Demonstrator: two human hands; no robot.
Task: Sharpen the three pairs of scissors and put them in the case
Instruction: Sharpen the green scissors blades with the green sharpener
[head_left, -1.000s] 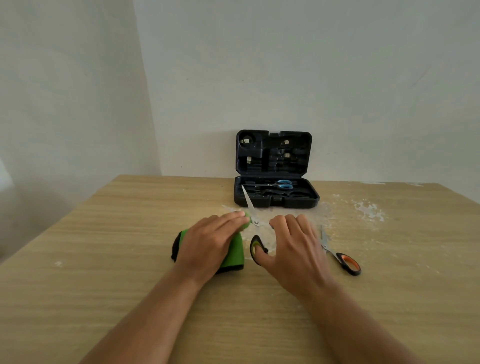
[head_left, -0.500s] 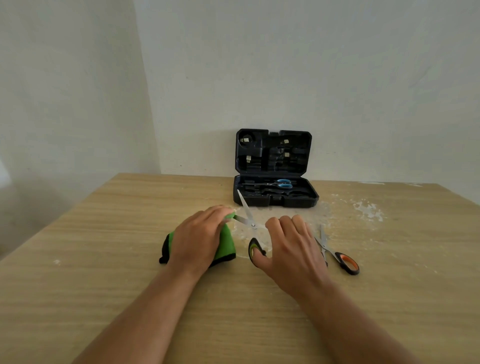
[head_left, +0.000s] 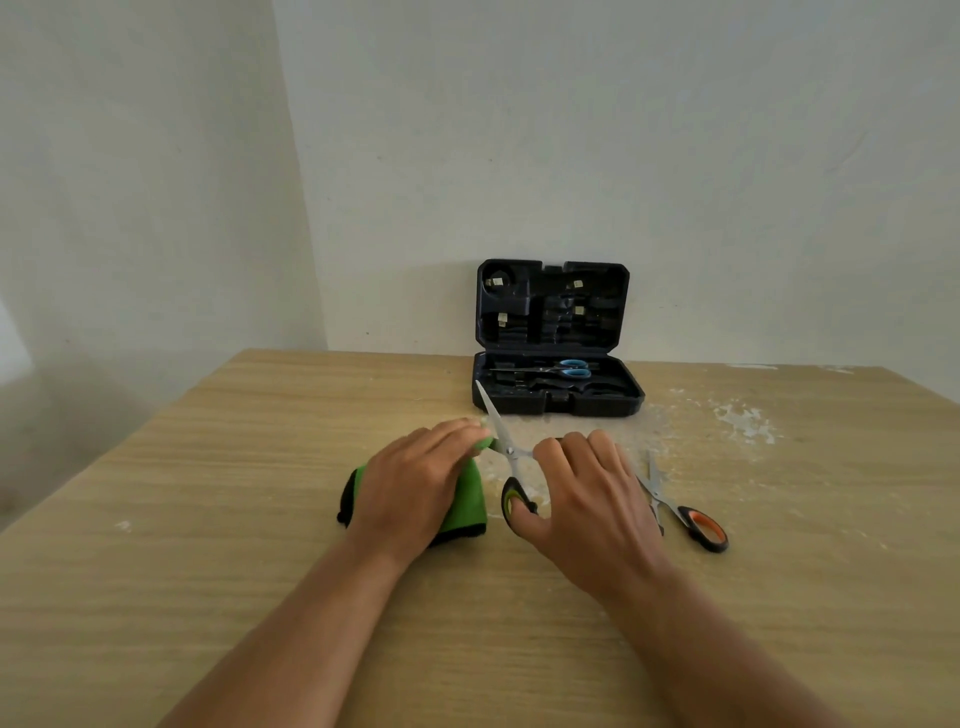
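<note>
Head view: I count one blue-handled pair already in the case, the orange pair waiting in front of it, unsharpened I judge. My right hand grips the green-handled scissors before the case; my left hand presses the green cloth against a blade.
</note>
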